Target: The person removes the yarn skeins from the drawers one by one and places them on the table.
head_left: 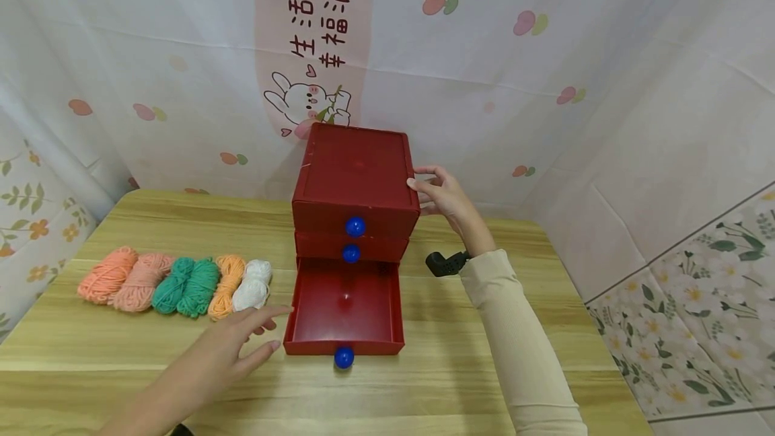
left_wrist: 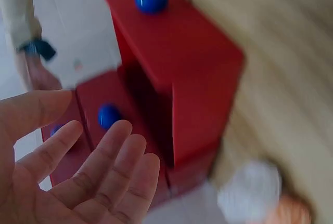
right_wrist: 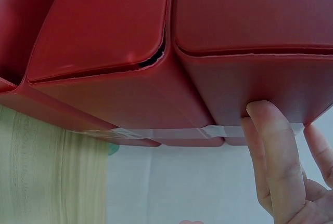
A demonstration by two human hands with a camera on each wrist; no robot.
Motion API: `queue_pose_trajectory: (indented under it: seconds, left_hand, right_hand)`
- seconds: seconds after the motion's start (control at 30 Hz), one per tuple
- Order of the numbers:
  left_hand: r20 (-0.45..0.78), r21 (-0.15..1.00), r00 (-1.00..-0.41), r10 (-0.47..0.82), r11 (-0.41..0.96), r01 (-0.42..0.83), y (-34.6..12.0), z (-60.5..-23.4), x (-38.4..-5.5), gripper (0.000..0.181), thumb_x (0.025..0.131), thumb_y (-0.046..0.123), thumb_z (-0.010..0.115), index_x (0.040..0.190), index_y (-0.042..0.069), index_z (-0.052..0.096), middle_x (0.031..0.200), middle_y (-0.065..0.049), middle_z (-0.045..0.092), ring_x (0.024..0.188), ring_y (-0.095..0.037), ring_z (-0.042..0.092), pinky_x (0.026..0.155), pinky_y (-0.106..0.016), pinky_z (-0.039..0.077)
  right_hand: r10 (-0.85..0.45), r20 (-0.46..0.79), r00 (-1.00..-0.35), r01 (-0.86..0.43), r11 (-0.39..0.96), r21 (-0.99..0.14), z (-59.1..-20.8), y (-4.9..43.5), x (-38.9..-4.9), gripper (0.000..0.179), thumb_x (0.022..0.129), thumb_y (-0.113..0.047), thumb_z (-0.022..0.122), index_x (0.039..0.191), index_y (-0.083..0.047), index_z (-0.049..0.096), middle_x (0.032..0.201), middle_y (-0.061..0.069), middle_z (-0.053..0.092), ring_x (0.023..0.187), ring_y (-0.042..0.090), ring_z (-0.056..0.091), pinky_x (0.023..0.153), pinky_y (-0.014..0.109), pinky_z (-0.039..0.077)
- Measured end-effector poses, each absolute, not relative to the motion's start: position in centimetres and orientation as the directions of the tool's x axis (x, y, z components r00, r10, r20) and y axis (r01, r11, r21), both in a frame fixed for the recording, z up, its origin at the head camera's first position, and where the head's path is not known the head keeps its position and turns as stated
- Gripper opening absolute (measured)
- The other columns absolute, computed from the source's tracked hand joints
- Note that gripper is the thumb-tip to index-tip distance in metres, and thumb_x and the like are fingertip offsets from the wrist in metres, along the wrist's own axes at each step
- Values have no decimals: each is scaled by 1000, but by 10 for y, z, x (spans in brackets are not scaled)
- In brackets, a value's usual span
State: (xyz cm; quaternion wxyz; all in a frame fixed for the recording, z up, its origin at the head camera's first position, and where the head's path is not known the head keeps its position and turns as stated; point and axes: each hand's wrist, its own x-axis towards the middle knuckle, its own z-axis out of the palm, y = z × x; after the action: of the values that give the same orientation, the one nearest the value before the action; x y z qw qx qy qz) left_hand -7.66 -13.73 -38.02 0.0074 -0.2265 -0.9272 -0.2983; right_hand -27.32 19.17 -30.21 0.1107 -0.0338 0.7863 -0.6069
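Note:
A red cabinet [head_left: 357,167] with three stacked drawers stands in the middle of the table, a round blue knob on each front. Its bottom drawer [head_left: 342,318] is pulled out, and bare red bottom shows inside. My left hand [head_left: 233,348] hovers at that drawer's left front side, fingers spread and holding nothing; the left wrist view shows the palm and extended fingers [left_wrist: 117,167]. Against the cabinet's upper right side rests my right hand [head_left: 448,197], with the thumb at the top edge. The right wrist view shows its fingers [right_wrist: 273,146] touching the red side wall.
Left of the cabinet several yarn skeins lie in a row: coral [head_left: 109,276], pink [head_left: 142,281], green [head_left: 196,288], orange [head_left: 228,284] and white [head_left: 252,284]. Patterned curtains [head_left: 460,86] hang behind the wooden table [head_left: 200,217]. Clear tape [right_wrist: 171,133] crosses the cabinet's side.

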Motion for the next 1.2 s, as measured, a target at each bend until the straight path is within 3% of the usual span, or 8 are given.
queue_pose_trajectory:
  seconds: [0.23, 0.43, 0.57, 0.77, 1.2]
  left_hand:
    - [20, 615, -862, 506, 674, 410, -102, -397, -65, 37, 90, 30, 59, 127, 27, 54, 114, -3, 64, 97, -18, 62, 79, -39, 54]
    - [16, 578, -858, 513, 696, 427, -78, -413, -61, 39, 89, 25, 61, 128, 28, 54, 114, -7, 63, 102, -25, 61, 80, -47, 52]
    - [41, 553, -858, 512, 704, 446, -68, -420, -63, 40, 89, 24, 61, 128, 25, 54, 115, -7, 63, 103, -25, 61, 81, -46, 52]
    - [14, 564, -849, 528, 697, 443, -58, -429, -66, 40, 88, 20, 62, 127, 21, 54, 104, -3, 66, 89, -13, 61, 77, -38, 54]
    - [158, 518, -839, 521, 679, 519, -47, -450, -70, 30, 85, 15, 66, 114, 20, 60, 96, 2, 68, 80, -5, 60, 73, -33, 53]
  right_hand:
    - [-186, -130, -974, 81, 247, -966, -303, 191, -275, 48, 92, -22, 58, 135, -9, 40, 109, 10, 49, 77, 18, 63, 60, 27, 54]
    - [-187, -130, -974, 82, 245, -966, -303, 191, -275, 49, 92, -22, 58, 135, -9, 39, 109, 10, 49, 74, 16, 63, 60, 27, 54]
    - [-189, -130, -973, 81, 247, -966, -303, 190, -274, 49, 92, -22, 58, 135, -9, 39, 109, 10, 48, 74, 15, 63, 61, 27, 55]
    - [-184, -133, -974, 86, 244, -966, -302, 190, -273, 48, 92, -21, 57, 135, -10, 39, 111, 10, 48, 74, 16, 63, 60, 27, 54]
    - [-177, -136, -975, 89, 247, -965, -303, 191, -274, 47, 92, -22, 58, 134, -10, 40, 109, 9, 48, 78, 20, 62, 60, 26, 54]
